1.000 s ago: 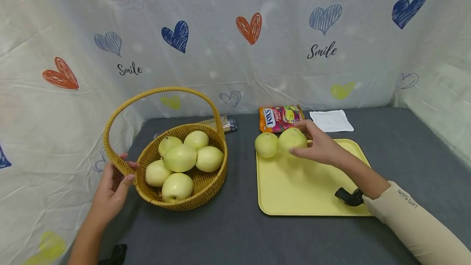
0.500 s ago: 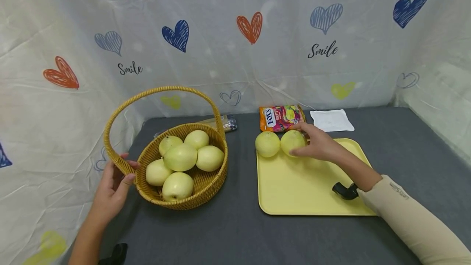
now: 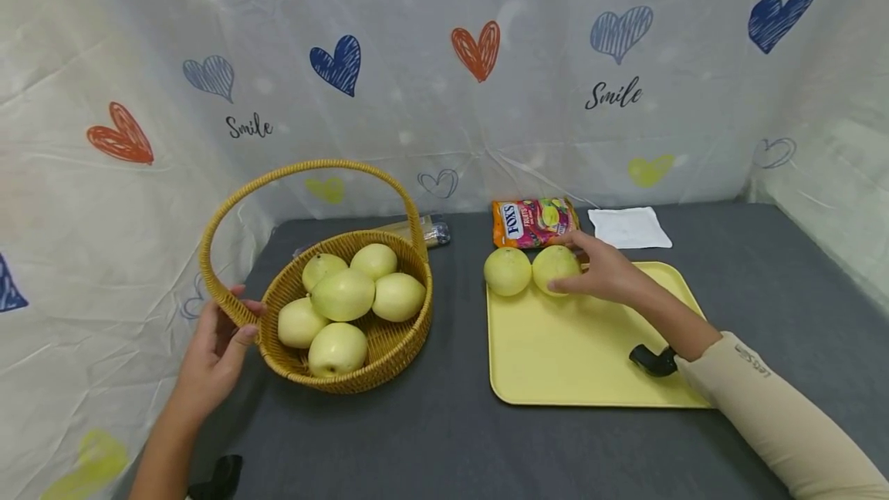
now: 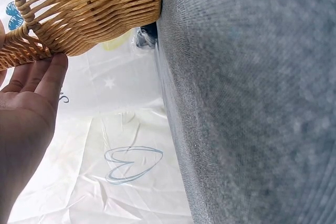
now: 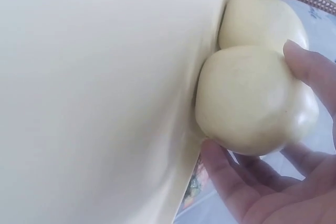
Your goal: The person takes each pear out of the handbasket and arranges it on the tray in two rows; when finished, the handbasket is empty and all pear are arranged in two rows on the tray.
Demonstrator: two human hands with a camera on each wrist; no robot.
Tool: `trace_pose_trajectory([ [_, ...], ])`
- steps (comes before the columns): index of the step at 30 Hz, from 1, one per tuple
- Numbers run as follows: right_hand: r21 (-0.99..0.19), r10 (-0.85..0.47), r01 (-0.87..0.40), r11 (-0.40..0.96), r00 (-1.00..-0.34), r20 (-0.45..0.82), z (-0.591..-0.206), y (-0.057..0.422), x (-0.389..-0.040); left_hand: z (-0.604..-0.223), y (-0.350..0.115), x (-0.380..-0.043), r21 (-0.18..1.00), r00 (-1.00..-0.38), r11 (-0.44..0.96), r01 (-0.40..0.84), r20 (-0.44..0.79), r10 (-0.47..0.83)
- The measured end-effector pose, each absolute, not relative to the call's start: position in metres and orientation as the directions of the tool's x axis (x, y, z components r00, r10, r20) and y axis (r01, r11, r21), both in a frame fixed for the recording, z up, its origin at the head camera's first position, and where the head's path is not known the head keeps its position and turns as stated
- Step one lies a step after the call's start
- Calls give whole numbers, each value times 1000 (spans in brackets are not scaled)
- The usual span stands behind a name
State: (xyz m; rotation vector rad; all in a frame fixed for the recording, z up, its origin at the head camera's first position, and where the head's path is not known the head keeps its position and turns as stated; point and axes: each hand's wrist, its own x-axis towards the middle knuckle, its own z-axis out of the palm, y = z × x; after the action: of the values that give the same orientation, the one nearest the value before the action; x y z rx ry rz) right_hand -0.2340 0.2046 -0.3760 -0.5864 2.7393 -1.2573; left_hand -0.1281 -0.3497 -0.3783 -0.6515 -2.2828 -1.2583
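The left hand (image 3: 211, 361) is grasping the base of the arched handle (image 3: 305, 167) on a round, golden-brown wicker basket (image 3: 385, 376), which is standing on the grey cloth-covered bench (image 3: 444, 446) and holding six pale yellow-green, rounded fruits (image 3: 342, 295). The right hand (image 3: 604, 272) is clasping one smooth, pale yellow-green round fruit (image 3: 553, 270) between thumb and fingers at the far left corner of a rectangular yellow tray (image 3: 576, 353). A matching second fruit (image 3: 507, 271) is touching it on the basket side. Behind, an orange-and-magenta sweets packet (image 3: 533, 223) is lying beside a flat white packet (image 3: 630, 228).
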Motion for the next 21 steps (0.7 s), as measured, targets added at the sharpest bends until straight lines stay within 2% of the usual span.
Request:
trace_pose_trajectory([
  [9, -649, -390, -413, 639, -901, 190, -370, 197, -231, -377, -349, -129, 629, -777, 485, 607, 598, 196],
  [13, -614, -392, -474, 632, -878, 275, -363, 181, -229, -378, -350, -129, 650, -797, 489, 581, 576, 180],
  [17, -557, -435, -585, 590, -811, 391, -358, 158, -227, -379, -351, -129, 658, -802, 486, 575, 571, 177],
  [21, -485, -509, -702, 522, -712, 483, -352, 129, -225, -379, -351, -129, 658, -798, 477, 583, 576, 181],
])
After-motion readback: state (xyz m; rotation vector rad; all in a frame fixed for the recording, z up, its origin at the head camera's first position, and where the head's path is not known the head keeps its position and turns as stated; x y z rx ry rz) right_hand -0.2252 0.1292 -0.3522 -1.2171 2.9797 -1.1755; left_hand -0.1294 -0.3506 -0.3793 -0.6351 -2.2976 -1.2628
